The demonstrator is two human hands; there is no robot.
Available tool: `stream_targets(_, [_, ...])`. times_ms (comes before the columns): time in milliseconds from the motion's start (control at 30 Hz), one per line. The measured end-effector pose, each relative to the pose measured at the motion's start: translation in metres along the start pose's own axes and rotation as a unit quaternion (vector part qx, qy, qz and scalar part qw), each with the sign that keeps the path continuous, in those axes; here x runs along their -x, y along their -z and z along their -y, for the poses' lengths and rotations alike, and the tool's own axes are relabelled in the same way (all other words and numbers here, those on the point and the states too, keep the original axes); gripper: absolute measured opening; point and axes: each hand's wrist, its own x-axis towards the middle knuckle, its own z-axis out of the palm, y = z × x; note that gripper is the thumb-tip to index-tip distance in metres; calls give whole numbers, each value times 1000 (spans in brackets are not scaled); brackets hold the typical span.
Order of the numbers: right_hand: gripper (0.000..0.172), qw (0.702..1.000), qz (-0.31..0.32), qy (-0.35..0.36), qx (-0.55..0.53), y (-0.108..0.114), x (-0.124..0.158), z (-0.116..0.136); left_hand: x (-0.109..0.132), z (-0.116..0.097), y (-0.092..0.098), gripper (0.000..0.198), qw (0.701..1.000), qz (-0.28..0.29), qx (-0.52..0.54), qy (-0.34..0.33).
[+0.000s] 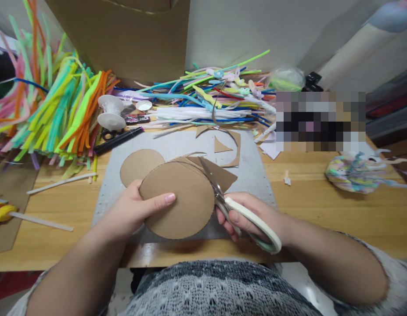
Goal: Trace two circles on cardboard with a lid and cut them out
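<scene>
My left hand [147, 202] grips a brown cardboard disc [183, 210] by its left edge, thumb on top and fingers hidden underneath. White-handled scissors [264, 226] are in my right hand [244, 215], with fingers through the handles. Their blades lie along the disc's upper right edge, where a pointed cardboard offcut [219, 172] sticks out to the right. A second cardboard disc [137, 166] rests on the grey cutting mat [261, 184], partly behind the held one. Near the back of the mat lie a small cardboard triangle [221, 145] and a curved cardboard scrap [235, 153].
Bundled pipe cleaners [55, 109] fill the back left; more [203, 112] lie behind the mat. A spool [111, 112] and black marker [119, 140] are nearby. A yellow glue gun [2, 211] sits left, a pastel fuzzy bundle [351, 173] right.
</scene>
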Motion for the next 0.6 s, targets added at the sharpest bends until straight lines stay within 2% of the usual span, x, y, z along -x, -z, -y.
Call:
stream_targets(133, [51,1000,0,9,-6,-1,0,0,1,0,2,42,1000,-5,2,2])
stream_targets(367, [53,998,4,10,-56,-1,2,-4,3,-11,-2,40,1000,-13,9,17])
stream_targets(600, [53,999,-8,-23,-27,-1,3,6,3,-5,0,39,1000,0,15,3])
